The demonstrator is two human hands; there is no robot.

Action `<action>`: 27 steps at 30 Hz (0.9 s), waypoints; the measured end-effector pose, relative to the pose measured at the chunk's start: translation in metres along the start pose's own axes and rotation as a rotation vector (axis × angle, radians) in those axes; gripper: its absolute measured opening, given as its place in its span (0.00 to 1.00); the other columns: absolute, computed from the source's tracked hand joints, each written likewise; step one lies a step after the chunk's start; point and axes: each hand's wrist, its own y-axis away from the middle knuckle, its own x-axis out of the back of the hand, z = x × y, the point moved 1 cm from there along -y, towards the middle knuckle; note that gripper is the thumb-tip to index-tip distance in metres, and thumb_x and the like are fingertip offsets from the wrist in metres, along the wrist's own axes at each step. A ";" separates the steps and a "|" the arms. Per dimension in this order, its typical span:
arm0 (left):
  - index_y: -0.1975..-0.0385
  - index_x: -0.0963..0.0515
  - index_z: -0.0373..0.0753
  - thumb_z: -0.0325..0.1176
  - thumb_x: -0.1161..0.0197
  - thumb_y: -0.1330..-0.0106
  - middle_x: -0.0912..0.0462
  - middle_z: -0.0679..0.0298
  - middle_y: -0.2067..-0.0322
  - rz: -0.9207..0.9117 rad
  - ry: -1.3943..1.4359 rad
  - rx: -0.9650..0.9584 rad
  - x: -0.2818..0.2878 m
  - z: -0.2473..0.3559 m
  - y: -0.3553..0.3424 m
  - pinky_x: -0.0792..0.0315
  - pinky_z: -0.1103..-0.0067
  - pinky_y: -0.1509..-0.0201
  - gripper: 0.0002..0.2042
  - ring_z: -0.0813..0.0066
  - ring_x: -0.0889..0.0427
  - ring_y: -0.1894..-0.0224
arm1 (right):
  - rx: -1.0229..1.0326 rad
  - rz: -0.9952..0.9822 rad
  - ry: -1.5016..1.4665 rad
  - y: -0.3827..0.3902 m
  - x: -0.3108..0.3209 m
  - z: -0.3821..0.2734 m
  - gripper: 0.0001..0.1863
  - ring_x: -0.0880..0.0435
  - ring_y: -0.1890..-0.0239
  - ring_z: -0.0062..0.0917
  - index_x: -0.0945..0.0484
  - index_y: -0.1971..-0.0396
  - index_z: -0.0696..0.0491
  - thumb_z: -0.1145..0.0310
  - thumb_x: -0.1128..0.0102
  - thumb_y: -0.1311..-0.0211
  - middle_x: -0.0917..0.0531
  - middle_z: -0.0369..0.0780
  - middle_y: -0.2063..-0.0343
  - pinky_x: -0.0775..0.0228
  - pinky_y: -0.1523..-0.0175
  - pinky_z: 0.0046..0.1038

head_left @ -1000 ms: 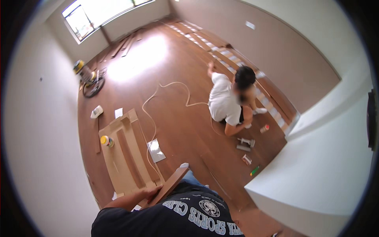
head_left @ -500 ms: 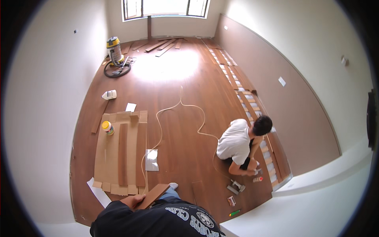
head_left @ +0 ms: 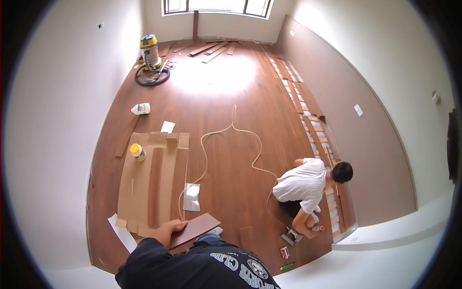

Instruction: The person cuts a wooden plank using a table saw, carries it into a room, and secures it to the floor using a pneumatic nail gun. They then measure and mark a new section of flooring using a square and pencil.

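My left hand [head_left: 167,232] grips one end of a short brown floor plank [head_left: 198,228], held in front of my black-clothed body with its broad face turned up. The thumb lies on top of the plank; the other fingers are hidden. My right hand is out of view. Just beyond the plank lies a flattened cardboard sheet [head_left: 134,185] with long planks [head_left: 156,185] on it and a yellow-lidded tub [head_left: 137,152]. A silvery plastic packet [head_left: 192,197] rests to the right of the cardboard.
At right a co-worker [head_left: 301,183] in white crouches beside a partly covered floor strip [head_left: 316,139]. A pale hose [head_left: 256,149] runs to a grey nail gun [head_left: 291,236]. A small bottle [head_left: 318,229] is near the co-worker's hand. A vacuum cleaner [head_left: 150,52] and loose planks [head_left: 215,51] are far back.
The plank in my left hand has turned, showing more of its broad face. The co-worker has leaned farther right, an arm lowered toward the small bottle. The whole view has shifted slightly.
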 end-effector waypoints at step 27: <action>0.36 0.25 0.32 0.63 0.61 0.24 0.29 0.44 0.32 -0.060 -0.320 -0.025 0.069 0.048 0.020 0.38 0.62 0.27 0.38 0.47 0.31 0.30 | -0.019 0.036 0.053 0.026 -0.100 0.076 0.25 0.18 0.73 0.34 0.21 0.73 0.64 0.54 0.47 0.30 0.20 0.51 0.78 0.30 0.64 0.41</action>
